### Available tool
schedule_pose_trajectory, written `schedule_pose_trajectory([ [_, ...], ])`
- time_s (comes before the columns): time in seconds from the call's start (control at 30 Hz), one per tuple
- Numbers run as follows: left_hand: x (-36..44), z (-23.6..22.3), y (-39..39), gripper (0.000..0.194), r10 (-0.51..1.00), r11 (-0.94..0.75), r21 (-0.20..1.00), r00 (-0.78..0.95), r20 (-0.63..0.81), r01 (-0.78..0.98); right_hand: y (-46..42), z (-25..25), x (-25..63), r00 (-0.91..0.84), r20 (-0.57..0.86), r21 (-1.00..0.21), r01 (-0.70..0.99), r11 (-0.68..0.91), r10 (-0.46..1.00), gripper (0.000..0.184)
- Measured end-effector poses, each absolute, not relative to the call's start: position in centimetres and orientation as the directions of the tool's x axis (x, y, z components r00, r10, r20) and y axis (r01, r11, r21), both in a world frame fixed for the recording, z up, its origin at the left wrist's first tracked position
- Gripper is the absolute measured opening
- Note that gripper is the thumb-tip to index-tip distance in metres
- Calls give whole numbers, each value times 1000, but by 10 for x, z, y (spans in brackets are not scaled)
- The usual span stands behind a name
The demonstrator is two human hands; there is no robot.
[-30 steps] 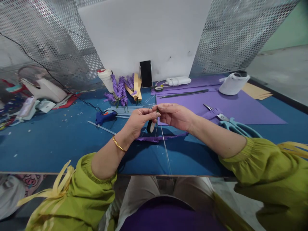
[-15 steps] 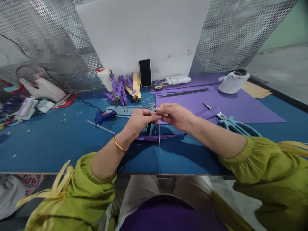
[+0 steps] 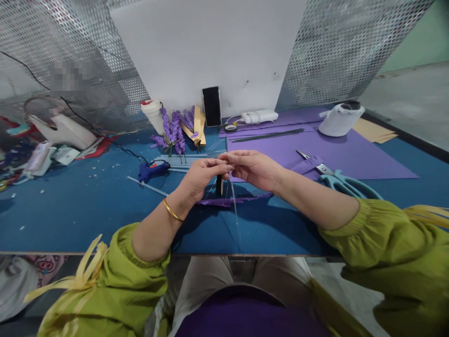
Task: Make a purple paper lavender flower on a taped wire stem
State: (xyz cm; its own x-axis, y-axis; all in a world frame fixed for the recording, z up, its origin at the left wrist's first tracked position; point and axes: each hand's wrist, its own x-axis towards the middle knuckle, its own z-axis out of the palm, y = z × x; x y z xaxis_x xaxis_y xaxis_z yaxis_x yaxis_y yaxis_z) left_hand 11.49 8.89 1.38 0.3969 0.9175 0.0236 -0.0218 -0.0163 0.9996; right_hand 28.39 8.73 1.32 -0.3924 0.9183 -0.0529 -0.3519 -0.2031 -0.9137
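My left hand (image 3: 205,175) and my right hand (image 3: 254,169) meet fingertip to fingertip above the middle of the table. Both are closed in a pinch on a thin wire (image 3: 235,206), whose free end hangs toward the table's front edge. The exact grip between the fingertips is hidden. Just under the left fingers is a roll of black tape (image 3: 219,185); I cannot tell whether it hangs or stands. A fringed purple paper strip (image 3: 224,202) lies below the hands. More thin wires (image 3: 220,149) lie behind them, partly covered.
A blue glue gun (image 3: 152,172) and clear glue sticks (image 3: 182,160) lie to the left. Purple paper flowers (image 3: 173,131) and a phone (image 3: 212,106) are at the back. On the right, teal-handled scissors (image 3: 345,184) overlap purple sheets (image 3: 372,164), near a white roll (image 3: 340,120).
The hanging wire end has swung slightly right and reaches lower. The tape roll has turned to show more of its side. My hands stay pinched together in nearly the same place.
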Motion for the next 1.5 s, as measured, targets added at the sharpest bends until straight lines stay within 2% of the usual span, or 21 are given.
schedule_pose_trajectory([
  [0.2,116,16,87,25,919,-4,1000,395,5,-2,89,15,287,-414,-79,-910,-340,-235,907,25],
  [0.4,118,18,85,27,925,-49,997,379,22,62,86,13,285,-300,-138,-925,-301,-231,944,25],
  [0.67,118,16,86,21,934,-79,990,357,33,116,83,16,280,-211,-126,-942,-281,-184,969,28],
  [0.93,117,16,88,23,934,-47,999,356,39,12,94,12,288,-292,-161,-890,-369,-266,943,33],
  [1.0,117,15,89,23,933,-50,999,356,44,7,97,11,290,-328,-166,-870,-396,-295,930,29],
  [1.17,117,14,88,29,923,-53,999,382,46,5,94,11,289,-506,-43,-895,-363,-258,862,26],
  [1.5,119,13,86,24,896,-32,999,442,42,-30,82,13,280,-335,-54,-922,-346,-176,941,34],
])
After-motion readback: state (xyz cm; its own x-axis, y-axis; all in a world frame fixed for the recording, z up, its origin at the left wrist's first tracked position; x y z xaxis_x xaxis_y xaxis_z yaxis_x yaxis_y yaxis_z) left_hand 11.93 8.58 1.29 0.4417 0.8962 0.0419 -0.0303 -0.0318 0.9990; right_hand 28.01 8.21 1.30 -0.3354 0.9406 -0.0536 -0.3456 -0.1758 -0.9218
